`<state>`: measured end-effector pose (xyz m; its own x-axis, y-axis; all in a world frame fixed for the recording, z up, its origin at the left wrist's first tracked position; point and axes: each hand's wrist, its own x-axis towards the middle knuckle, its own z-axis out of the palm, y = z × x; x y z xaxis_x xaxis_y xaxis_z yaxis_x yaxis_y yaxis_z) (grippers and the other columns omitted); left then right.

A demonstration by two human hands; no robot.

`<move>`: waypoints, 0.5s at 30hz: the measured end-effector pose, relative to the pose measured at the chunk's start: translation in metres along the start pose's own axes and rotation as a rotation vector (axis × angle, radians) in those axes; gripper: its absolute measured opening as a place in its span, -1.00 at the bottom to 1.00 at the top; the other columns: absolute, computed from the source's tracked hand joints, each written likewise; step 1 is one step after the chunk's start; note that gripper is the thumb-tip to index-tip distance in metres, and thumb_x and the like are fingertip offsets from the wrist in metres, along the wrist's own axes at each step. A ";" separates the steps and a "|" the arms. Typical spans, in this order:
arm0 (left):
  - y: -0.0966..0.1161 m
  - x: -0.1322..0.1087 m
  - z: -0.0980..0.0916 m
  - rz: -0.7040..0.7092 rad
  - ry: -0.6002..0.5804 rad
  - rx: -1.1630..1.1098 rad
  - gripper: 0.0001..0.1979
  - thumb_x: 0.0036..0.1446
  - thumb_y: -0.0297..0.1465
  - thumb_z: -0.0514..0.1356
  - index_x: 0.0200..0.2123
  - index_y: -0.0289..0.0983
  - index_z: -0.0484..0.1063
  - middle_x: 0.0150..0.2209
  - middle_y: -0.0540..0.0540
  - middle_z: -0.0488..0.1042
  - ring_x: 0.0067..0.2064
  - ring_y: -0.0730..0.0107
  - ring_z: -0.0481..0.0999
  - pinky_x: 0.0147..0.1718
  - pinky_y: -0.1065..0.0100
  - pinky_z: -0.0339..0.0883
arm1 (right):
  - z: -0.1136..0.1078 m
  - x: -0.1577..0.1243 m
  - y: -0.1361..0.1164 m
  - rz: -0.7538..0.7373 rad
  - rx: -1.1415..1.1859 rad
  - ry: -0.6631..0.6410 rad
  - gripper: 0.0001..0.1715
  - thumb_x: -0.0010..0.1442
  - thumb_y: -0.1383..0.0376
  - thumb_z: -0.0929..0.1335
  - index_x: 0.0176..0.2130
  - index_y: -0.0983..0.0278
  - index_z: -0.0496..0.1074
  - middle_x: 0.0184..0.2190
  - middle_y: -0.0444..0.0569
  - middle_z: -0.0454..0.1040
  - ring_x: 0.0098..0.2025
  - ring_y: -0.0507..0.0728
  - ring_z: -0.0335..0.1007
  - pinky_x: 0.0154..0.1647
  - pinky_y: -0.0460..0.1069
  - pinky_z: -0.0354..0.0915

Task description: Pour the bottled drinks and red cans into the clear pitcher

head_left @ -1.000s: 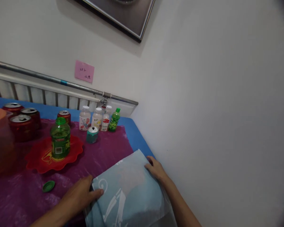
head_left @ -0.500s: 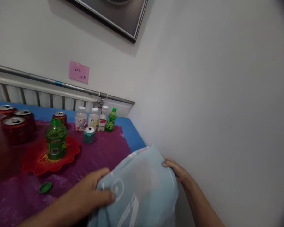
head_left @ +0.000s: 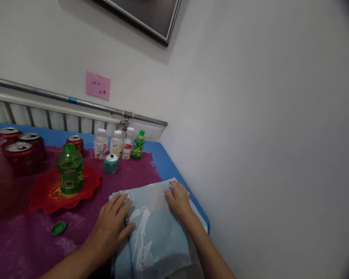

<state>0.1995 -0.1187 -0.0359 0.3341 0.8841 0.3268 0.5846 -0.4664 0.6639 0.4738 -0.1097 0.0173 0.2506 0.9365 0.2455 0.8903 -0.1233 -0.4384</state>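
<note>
A folded light blue cloth point(head_left: 159, 224) with white printed shapes lies on the near right part of the table, its front edge hanging toward me. My left hand point(head_left: 112, 223) rests on the cloth's left edge, fingers spread. On the cloth's far right part lies my right hand point(head_left: 178, 199), its fingers slightly bent and apart. Left of the cloth, a green bottle cap point(head_left: 58, 228) sits on the purple plastic sheet point(head_left: 128, 174). An uncapped green bottle point(head_left: 71, 170) stands on a red scalloped plate point(head_left: 40, 195).
Behind are a short teal can point(head_left: 111, 164), white-capped bottles point(head_left: 101, 144) and a small green bottle point(head_left: 138, 145). Several red cans point(head_left: 20, 159) and a clear pitcher point(head_left: 0, 182) stand left. A wall point(head_left: 264, 155) borders the blue table edge point(head_left: 174, 170); a radiator pipe point(head_left: 101, 106) runs behind.
The cloth, held up and tilted between both hands before, now lies flat on the table. My hands have moved left and loosened from its edges.
</note>
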 end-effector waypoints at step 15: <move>-0.011 -0.011 0.007 -0.150 -0.051 -0.264 -0.45 -0.06 -0.08 0.23 0.02 -0.14 0.46 0.27 -0.13 0.23 0.33 0.09 0.06 0.34 -0.03 -0.19 | 0.039 -0.009 -0.003 0.005 -0.373 -0.024 -0.46 0.31 0.03 0.20 0.19 0.14 0.30 0.25 0.05 0.26 0.28 0.33 0.08 0.21 0.22 -0.04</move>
<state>0.1948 -0.1239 -0.0513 0.2995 0.9366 0.1821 0.4205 -0.3009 0.8560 0.4543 -0.1045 -0.0176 0.2505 0.9423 0.2220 0.9675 -0.2352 -0.0931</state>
